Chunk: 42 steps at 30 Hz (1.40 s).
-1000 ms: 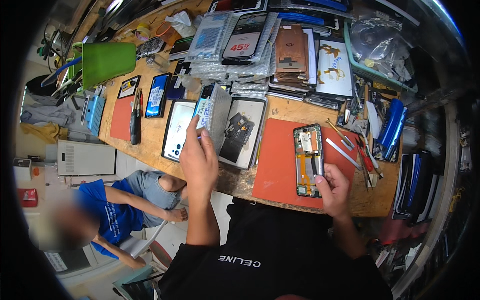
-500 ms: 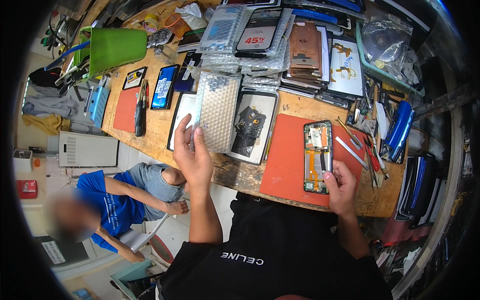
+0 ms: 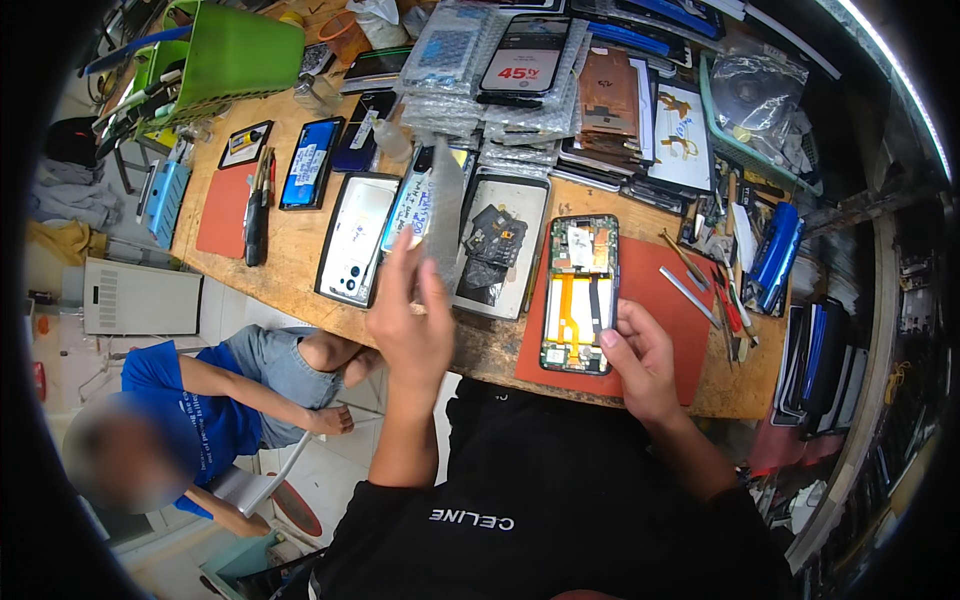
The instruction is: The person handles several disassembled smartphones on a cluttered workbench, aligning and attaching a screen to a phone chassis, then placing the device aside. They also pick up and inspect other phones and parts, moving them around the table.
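My left hand (image 3: 410, 320) grips a phone part in bubble wrap (image 3: 436, 220), held upright and edge-on, with a handwritten label and blue back showing. Just left of it a white phone back (image 3: 350, 230) lies in a dark tray, and behind my hand a white tray (image 3: 505, 305) holds dark loose parts (image 3: 490, 245). My right hand (image 3: 640, 355) grips the lower right edge of an opened phone (image 3: 580, 300), its board and orange flex cable exposed, over a red mat (image 3: 660, 280). Tweezers, small drivers and other tools (image 3: 725, 305) lie to the right.
Stacked bubble-wrapped parts (image 3: 440, 70), a green bin (image 3: 245, 55), a blue phone (image 3: 305, 168) and a second red mat (image 3: 220, 222) are on the bench (image 3: 270, 275). A cluttered basket (image 3: 760, 120) stands right. A seated person in blue (image 3: 160, 370) is at the lower left.
The wrapped part has turned from face-up at a slant to more edge-on, showing its labelled side. The opened phone in my right hand has shifted left and slightly up.
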Available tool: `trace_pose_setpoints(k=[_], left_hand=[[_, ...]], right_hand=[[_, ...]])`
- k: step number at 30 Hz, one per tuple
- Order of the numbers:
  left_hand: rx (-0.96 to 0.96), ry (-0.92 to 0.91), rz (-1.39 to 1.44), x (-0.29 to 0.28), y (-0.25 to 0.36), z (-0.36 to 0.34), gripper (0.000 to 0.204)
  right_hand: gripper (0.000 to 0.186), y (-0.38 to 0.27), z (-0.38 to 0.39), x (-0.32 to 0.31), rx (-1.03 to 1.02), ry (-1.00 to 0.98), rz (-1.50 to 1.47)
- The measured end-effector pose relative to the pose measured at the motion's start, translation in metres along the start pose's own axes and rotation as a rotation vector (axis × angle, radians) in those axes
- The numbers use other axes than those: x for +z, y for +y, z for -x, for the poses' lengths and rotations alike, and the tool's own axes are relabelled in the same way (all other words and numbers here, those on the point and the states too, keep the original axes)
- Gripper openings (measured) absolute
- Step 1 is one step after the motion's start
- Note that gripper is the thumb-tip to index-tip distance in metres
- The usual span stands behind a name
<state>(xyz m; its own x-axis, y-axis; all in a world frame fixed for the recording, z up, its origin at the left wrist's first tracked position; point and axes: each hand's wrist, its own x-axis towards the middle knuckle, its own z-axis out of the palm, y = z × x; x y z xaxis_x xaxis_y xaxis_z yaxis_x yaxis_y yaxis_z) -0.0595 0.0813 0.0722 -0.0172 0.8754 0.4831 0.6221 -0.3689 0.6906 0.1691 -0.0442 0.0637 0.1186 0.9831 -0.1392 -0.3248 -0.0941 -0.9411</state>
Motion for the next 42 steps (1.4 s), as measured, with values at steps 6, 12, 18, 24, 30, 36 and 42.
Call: trace_pose_setpoints(k=[6, 12, 18, 24, 30, 36, 42], left_hand=[[0.32, -0.314, -0.138, 0.021, 0.01, 0.021, 0.04], [0.219, -0.28, 0.014, 0.01, -0.008, 0.027, 0.031], [0.055, -0.304, 0.078, -0.008, -0.024, 0.025, 0.03], [0.0, -0.323, 0.098, -0.007, -0.029, 0.033, 0.034], [0.008, -0.369, -0.004, 0.0, -0.01, 0.035, 0.074], [0.063, -0.346, -0.404, 0.035, 0.015, 0.033, 0.103], [0.06, -0.232, -0.216, 0.039, 0.01, 0.033, 0.081]], right_hand=[[0.037, -0.002, -0.007, 0.016, -0.067, 0.019, -0.016], [0.037, -0.008, -0.011, 0.016, -0.006, 0.053, 0.031], [0.035, -0.009, -0.037, 0.04, 0.098, -0.047, 0.026], [0.044, 0.003, -0.062, 0.063, -0.156, -0.007, 0.598], [0.033, 0.0, -0.023, 0.03, -0.376, 0.126, 0.936], [0.022, 0.017, 0.003, -0.011, -0.31, 0.211, 0.928], [0.021, 0.027, 0.007, -0.018, -0.481, 0.161, 1.024]])
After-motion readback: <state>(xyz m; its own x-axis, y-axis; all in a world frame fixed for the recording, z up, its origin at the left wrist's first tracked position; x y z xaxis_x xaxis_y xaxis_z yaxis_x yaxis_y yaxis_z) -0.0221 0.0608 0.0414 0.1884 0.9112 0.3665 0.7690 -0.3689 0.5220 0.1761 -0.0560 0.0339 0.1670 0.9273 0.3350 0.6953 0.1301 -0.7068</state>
